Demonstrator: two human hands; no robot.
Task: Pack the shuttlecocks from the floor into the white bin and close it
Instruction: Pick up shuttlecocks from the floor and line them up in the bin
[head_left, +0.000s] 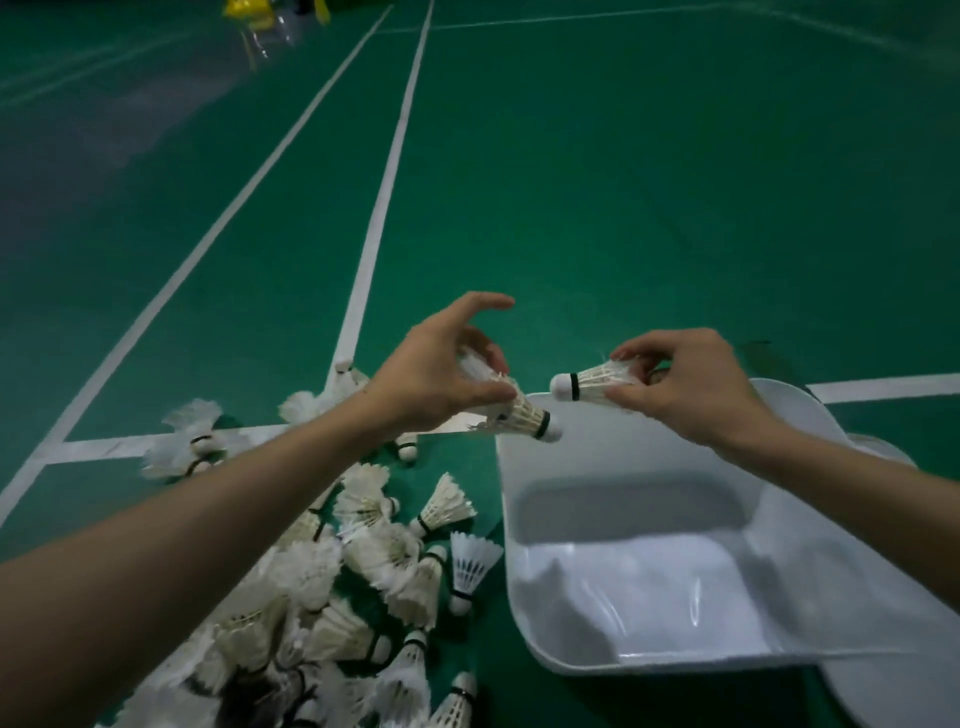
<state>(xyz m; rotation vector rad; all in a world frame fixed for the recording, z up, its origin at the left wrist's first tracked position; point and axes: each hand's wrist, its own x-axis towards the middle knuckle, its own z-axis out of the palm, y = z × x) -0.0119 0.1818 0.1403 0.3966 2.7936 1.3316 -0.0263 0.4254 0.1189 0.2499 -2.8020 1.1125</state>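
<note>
Left hand (431, 374), centre frame: thumb and curled fingers pinch the feather skirt of one shuttlecock (524, 413), index finger raised clear, cork pointing lower right over the bin's far-left corner. Right hand (691, 389), right of centre: fingertips pinch the feathers of a second shuttlecock (589, 384), cork pointing left. The two corks are near but apart. White bin (649, 571), lower right, stands open. Pile of shuttlecocks (363, 571) lies lower left on the green floor (623, 208), just beside the bin.
</note>
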